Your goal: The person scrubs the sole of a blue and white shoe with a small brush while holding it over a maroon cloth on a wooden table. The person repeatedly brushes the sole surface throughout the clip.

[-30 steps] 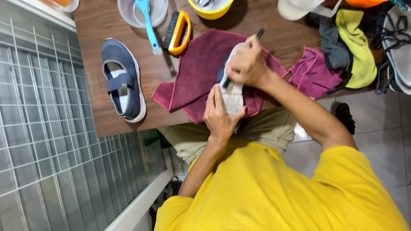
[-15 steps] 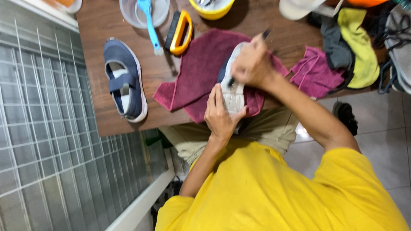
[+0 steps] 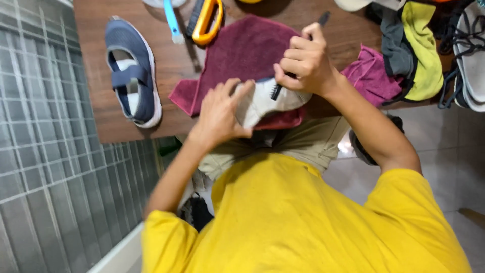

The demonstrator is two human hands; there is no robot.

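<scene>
A: What sits in the middle of the work?

B: A white shoe (image 3: 262, 101), lying on a maroon towel (image 3: 247, 50) at the near edge of the wooden table (image 3: 172, 65), right above the person's lap.

A: And the hands?

B: The left hand (image 3: 220, 114) lies over the shoe's near end, fingers spread and curled onto it, steadying it. The right hand (image 3: 305, 63) is closed in a fist around a thin dark brush (image 3: 275, 92); its bristle end touches the shoe's upper side, and the handle's tip pokes out above the knuckles.

A: How much room around the shoe?

B: Little toward the person: the towel's corner hangs just over the table edge. To the left there is a bare strip of wood, then a navy slip-on shoe (image 3: 132, 71) near the table's left edge, well apart from the white one. Beyond the towel lie a yellow-handled scrub brush (image 3: 208, 23) and a light blue brush handle (image 3: 173, 20), side by side. To the right a magenta cloth (image 3: 374, 76) touches the forearm, then a heap of grey and lime-green cloth (image 3: 411, 50), and a grey sandal (image 3: 470, 55) at the far right.

A: And the room?

B: A grey tiled wall (image 3: 45, 151) runs along the left of the table; pale floor tiles (image 3: 444, 141) show at the right. The person wears a yellow shirt (image 3: 303, 222) and khaki trousers.
</scene>
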